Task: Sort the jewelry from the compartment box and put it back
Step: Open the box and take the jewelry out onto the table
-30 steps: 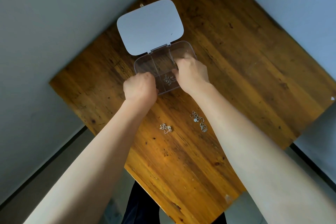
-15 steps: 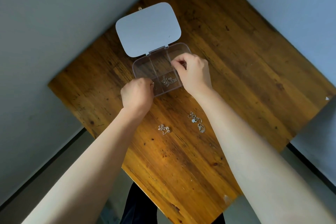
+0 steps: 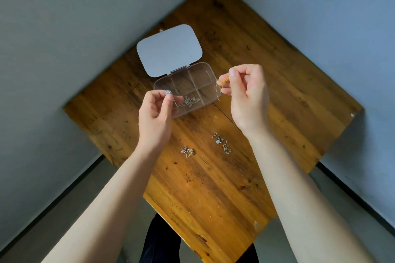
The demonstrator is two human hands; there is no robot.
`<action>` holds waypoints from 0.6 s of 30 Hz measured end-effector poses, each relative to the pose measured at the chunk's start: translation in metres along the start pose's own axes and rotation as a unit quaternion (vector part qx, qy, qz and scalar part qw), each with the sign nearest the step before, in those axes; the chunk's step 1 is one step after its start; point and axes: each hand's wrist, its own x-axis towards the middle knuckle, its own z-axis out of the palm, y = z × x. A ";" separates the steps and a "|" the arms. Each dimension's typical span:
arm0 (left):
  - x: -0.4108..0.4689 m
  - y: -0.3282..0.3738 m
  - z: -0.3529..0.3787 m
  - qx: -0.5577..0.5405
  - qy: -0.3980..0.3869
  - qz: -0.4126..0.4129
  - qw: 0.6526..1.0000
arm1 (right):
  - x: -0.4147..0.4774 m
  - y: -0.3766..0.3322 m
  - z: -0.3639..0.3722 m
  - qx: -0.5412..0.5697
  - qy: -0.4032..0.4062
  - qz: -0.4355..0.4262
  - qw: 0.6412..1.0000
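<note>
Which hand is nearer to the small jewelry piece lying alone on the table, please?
Left. The left hand is above-left of the small jewelry piece; the right hand is farther, up-right.

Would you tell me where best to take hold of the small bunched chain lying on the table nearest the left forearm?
Pinch the small bunched chain across its clumped middle, coming straight down from above. It lies flat on the table, apart from the other jewelry, so a top pinch probably lifts it whole.
</note>
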 end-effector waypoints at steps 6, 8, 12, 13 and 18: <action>-0.033 -0.008 0.020 -0.078 -0.012 -0.091 0.993 | -0.035 0.004 -0.026 -0.004 0.017 0.039 0.999; -0.043 -0.019 0.025 -0.086 -0.014 -0.131 0.988 | -0.048 0.016 -0.031 0.000 0.019 0.069 0.997; -0.051 -0.051 0.035 -0.049 -0.015 -0.201 0.978 | -0.069 0.063 -0.030 -0.056 -0.008 0.164 0.985; -0.051 -0.058 0.036 -0.033 -0.021 -0.219 0.975 | -0.073 0.075 -0.029 -0.077 -0.021 0.182 0.980; -0.054 -0.076 0.034 0.093 -0.088 -0.212 0.969 | -0.086 0.099 -0.032 -0.220 -0.093 0.199 0.950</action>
